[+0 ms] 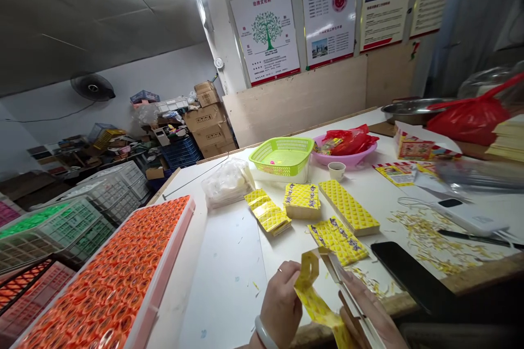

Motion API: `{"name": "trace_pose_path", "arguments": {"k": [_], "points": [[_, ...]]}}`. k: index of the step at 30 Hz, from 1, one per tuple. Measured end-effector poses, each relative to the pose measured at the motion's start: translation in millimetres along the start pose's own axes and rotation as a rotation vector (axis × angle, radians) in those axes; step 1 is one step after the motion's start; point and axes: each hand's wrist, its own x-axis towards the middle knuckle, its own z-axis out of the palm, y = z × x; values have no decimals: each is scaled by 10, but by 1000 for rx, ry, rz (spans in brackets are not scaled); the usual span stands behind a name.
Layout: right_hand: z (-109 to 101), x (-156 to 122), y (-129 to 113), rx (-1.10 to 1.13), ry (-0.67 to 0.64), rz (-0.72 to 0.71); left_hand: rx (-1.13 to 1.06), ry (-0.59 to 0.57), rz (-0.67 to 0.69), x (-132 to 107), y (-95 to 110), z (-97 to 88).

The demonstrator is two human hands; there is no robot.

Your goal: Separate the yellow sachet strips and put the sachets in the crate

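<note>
At the near edge of the table (182, 275), our left hand (282, 300) pinches a yellow printed strip (313, 300), while our right hand (370, 300) is closed round some pale-edged card (333, 268) just beside it; whether the two are joined we cannot tell. We judge the work partway: slivers (429, 234), probably waste, lie scattered toward the right near edge, and a fanned stack (268, 211), a short stack (302, 210) and a long stack (347, 208) sit farther in. Which are finished and which remain, we cannot tell.
</note>
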Motion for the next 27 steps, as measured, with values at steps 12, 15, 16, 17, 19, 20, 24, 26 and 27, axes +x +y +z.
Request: {"name": "trace_pose_path", "arguments": {"k": [12, 15, 16, 17, 19, 20, 24, 26, 27], "points": [[452, -103, -557, 319, 89, 160, -892, -61, -582, -191, 241, 151], [450, -139, -547, 281, 89, 162, -924, 11, -537, -130, 433, 171], [443, -145, -547, 278, 84, 164, -927, 36, -553, -110, 467, 177], [437, -148, -547, 271, 75, 169, -926, 56, -573, -95, 485, 183], [431, -153, -549, 247, 58, 171, -915, 90, -606, -81, 489, 194], [434, -158, -550, 235, 57, 168, -900, 102, -618, -81, 482, 199], [469, -187, -537, 164, 103, 146, -765, 117, -582, -86, 475, 185], [472, -195, -509, 105, 118, 129, -693, 114, -542, -80, 498, 158], [464, -193, -488, 76, 111, 114, -666, 111, -531, -75, 512, 142]]}}
